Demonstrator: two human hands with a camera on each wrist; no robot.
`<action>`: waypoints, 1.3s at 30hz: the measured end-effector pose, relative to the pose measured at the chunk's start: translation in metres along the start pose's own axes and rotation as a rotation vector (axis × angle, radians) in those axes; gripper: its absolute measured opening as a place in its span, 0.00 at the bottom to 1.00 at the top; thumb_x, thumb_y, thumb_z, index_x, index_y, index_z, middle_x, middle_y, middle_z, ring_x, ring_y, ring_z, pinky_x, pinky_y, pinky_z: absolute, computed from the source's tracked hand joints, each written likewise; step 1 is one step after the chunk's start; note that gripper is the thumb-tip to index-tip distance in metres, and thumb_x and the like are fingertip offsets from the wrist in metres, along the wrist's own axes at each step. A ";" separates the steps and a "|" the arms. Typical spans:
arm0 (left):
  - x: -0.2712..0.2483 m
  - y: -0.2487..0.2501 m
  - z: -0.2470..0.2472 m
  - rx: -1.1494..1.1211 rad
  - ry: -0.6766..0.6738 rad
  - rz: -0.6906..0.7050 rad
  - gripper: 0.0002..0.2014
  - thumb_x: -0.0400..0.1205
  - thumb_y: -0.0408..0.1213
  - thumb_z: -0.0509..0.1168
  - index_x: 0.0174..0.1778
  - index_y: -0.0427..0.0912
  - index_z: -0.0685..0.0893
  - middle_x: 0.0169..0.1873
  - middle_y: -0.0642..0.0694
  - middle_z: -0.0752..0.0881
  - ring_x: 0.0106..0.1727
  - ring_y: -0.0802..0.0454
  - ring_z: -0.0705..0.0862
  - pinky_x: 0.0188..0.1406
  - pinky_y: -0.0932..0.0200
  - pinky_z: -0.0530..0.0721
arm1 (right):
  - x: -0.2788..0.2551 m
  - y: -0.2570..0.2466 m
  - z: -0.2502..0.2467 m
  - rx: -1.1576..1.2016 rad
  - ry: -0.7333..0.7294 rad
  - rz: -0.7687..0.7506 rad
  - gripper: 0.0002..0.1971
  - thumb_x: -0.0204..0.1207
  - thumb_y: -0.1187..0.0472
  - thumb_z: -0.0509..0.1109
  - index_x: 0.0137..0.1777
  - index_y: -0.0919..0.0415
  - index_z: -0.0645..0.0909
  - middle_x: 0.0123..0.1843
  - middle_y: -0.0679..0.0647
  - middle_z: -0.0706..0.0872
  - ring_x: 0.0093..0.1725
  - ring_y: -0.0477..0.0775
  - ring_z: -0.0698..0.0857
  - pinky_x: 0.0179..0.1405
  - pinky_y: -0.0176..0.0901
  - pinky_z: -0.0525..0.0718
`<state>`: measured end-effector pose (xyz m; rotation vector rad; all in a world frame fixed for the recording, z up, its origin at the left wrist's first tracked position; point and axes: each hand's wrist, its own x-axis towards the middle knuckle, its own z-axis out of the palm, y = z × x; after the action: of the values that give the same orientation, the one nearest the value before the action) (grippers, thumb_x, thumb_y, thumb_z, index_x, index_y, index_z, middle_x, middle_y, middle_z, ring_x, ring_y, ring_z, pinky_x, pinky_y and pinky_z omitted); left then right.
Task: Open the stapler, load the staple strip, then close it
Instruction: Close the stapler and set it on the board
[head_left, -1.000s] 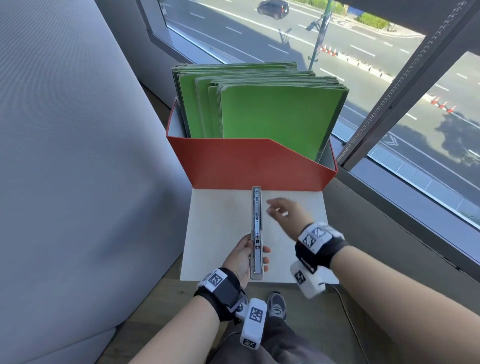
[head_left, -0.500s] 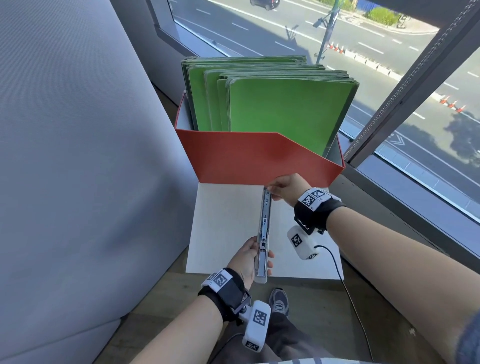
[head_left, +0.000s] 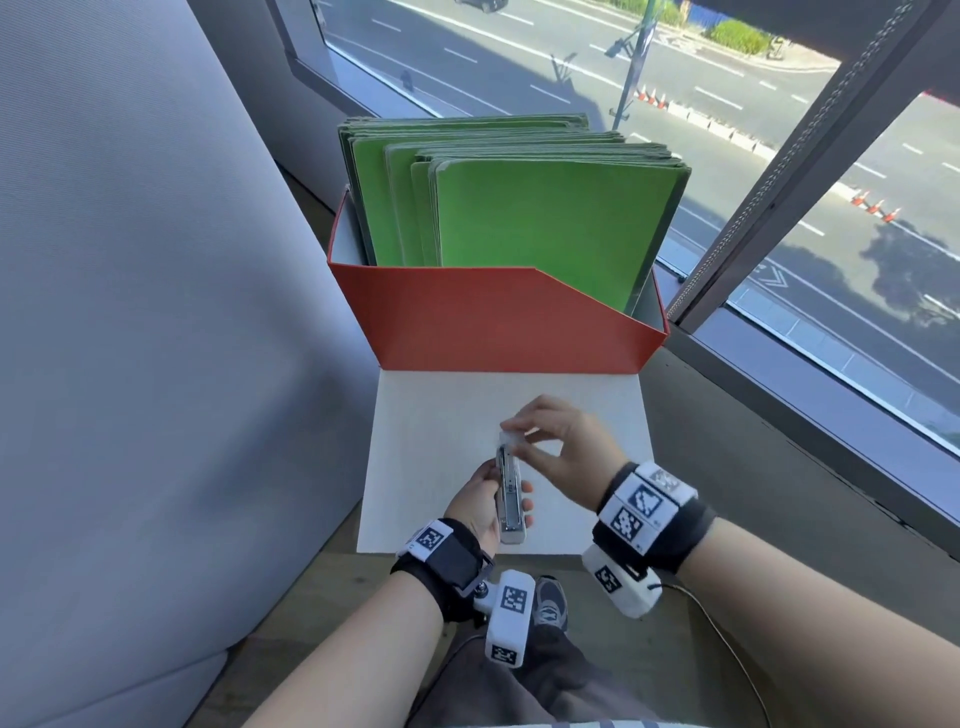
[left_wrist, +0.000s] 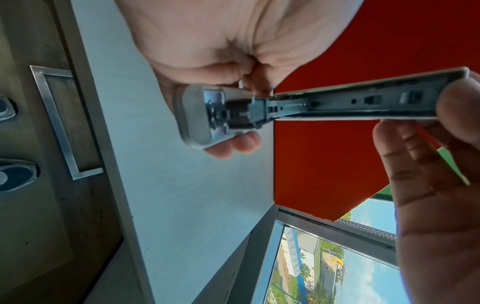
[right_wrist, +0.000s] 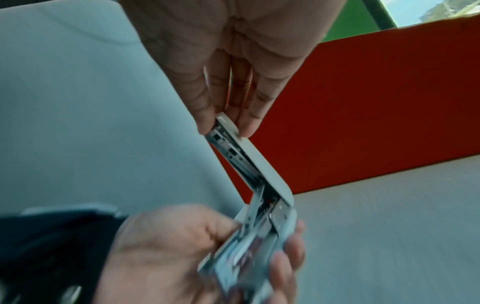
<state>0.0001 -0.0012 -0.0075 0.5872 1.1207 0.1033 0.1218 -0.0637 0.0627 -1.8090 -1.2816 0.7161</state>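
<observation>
Swinging back from flat, the grey metal stapler's (head_left: 509, 496) top arm is half folded, above the white board's (head_left: 426, 447) near edge. Head view: left hand (head_left: 480, 506) clasps the base, right hand (head_left: 558, 449) pinches the arm's tip. Left wrist: red file box (left_wrist: 350, 154) well behind. Right wrist: fingertips (right_wrist: 207, 123) clamp the tip, board bare alongside.

One stapler (head_left: 508, 501) sits in two hands; beyond the hands stands one red box (head_left: 498, 322) holding several green folders (head_left: 540, 223).
</observation>
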 end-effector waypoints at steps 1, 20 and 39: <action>0.001 0.001 0.000 -0.012 -0.002 0.007 0.12 0.86 0.36 0.51 0.45 0.44 0.80 0.32 0.41 0.82 0.28 0.47 0.81 0.29 0.55 0.81 | -0.007 0.000 0.003 -0.022 0.000 -0.034 0.08 0.74 0.64 0.73 0.53 0.59 0.87 0.49 0.49 0.85 0.47 0.45 0.86 0.52 0.31 0.85; 0.005 0.003 0.001 0.049 -0.156 0.077 0.10 0.79 0.40 0.68 0.54 0.44 0.83 0.57 0.37 0.89 0.58 0.45 0.86 0.50 0.52 0.85 | -0.059 0.052 0.043 0.624 -0.061 0.733 0.16 0.74 0.58 0.73 0.56 0.68 0.79 0.45 0.64 0.89 0.41 0.57 0.90 0.46 0.45 0.91; 0.009 0.018 -0.002 0.307 -0.025 0.189 0.06 0.78 0.46 0.68 0.48 0.52 0.86 0.43 0.45 0.87 0.44 0.46 0.84 0.48 0.49 0.83 | -0.031 0.051 0.049 0.607 -0.106 0.687 0.09 0.68 0.61 0.79 0.47 0.63 0.86 0.40 0.56 0.90 0.44 0.54 0.90 0.59 0.52 0.88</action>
<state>0.0063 0.0185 -0.0069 0.9663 1.0624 0.0869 0.0977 -0.0888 -0.0060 -1.6778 -0.3808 1.4094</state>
